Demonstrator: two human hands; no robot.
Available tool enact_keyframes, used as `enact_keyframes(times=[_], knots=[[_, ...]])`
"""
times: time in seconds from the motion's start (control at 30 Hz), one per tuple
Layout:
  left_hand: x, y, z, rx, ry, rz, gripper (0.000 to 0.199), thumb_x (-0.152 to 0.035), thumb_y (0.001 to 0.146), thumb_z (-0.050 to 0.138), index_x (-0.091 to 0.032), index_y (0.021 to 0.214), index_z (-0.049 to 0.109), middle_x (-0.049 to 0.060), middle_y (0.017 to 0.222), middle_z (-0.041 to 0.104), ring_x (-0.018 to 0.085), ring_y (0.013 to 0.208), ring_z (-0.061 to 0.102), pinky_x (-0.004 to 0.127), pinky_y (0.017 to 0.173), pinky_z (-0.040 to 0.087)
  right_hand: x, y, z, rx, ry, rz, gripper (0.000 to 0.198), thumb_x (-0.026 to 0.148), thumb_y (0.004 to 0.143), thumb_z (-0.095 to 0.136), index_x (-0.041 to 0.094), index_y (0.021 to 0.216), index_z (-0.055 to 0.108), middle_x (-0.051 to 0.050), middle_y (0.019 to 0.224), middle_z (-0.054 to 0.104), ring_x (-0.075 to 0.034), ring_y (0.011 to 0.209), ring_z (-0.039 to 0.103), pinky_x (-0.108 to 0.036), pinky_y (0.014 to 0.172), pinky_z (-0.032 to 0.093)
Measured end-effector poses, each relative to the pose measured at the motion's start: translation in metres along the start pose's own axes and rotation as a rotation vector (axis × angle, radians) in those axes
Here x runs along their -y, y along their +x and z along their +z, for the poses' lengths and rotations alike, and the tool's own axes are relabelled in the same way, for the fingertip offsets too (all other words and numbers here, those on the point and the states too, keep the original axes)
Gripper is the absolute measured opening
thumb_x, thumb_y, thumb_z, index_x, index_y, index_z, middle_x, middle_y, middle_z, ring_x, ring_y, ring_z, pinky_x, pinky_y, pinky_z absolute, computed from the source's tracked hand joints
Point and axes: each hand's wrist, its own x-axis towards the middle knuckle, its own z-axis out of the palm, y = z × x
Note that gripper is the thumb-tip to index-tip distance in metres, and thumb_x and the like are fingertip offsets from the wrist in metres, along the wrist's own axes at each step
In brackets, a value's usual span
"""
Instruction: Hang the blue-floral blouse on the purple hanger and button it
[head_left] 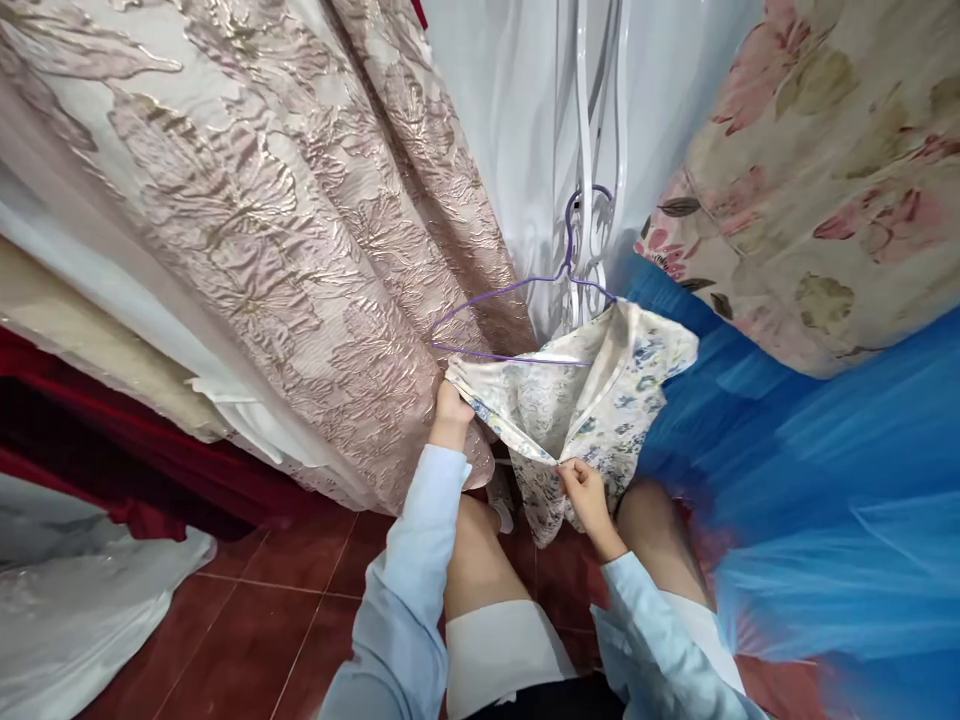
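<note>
- We have the white-and-blue floral garment (626, 400) before us, partly on a purple hanger (491, 293): its right shoulder sits over the hanger's end, while the hanger's left end is bare.
- Our left hand (452, 408) is closed on the garment's left edge; its fingertips are partly hidden by the cloth.
- Our right hand (587, 495) pinches the garment at the low point of its opening, and we cannot make out what small part lies between the fingertips.
- We see the garment's lower part only in folds, partly behind our right hand.
- The hanger's hook meets the white metal stand (583, 110), whose top is cut off by the upper edge.
- Pink-and-gold brocade (262, 250) crowds close on our left, its hem just beside our left hand.
- Blue tulle (825, 510) and a cream floral cloth (847, 190), both cut off at the right edge, close in that side.
- Our open room is mostly the red tiled floor (277, 630) at lower left, between a white satiny cloth (97, 610) and our left sleeve (409, 560).
</note>
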Motion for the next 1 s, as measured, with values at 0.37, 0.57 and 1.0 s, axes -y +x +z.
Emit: enact_keyframes(times=[0.37, 0.57, 1.0], knots=[[0.104, -0.092, -0.003, 0.525, 0.778, 0.292, 0.033, -0.049, 0.091, 0.062, -0.018, 0.084, 0.061, 0.0, 0.071, 0.059, 0.012, 0.065, 0.055, 0.023, 0.063, 0.045, -0.023, -0.046, -0.032, -0.177, -0.091, 0.138, 0.028, 0.045, 0.069, 0.07, 0.018, 0.07, 0.064, -0.003, 0.062, 0.064, -0.019, 0.057, 0.057, -0.031, 0.057, 0.044], [0.091, -0.154, 0.034, 0.877, 1.093, 0.524, 0.028, -0.04, 0.1, 0.051, -0.02, 0.093, 0.07, 0.006, 0.089, 0.071, 0.019, 0.081, 0.065, 0.03, 0.078, 0.048, 0.064, -0.055, -0.056, 0.078, -0.049, -0.118, 0.06, 0.037, 0.071, 0.082, 0.021, 0.126, 0.065, -0.01, 0.126, 0.069, -0.028, 0.113, 0.064, -0.039, 0.097, 0.051], [0.076, -0.168, -0.028, 0.789, 0.931, -0.211, 0.054, -0.064, 0.078, 0.074, -0.012, 0.084, 0.062, 0.002, 0.077, 0.053, 0.013, 0.071, 0.047, 0.022, 0.061, 0.037, 0.135, -0.027, -0.143, 0.039, 0.024, -0.213, 0.026, 0.045, 0.087, 0.071, 0.023, 0.099, 0.078, -0.005, 0.081, 0.074, -0.021, 0.067, 0.064, -0.029, 0.058, 0.051]])
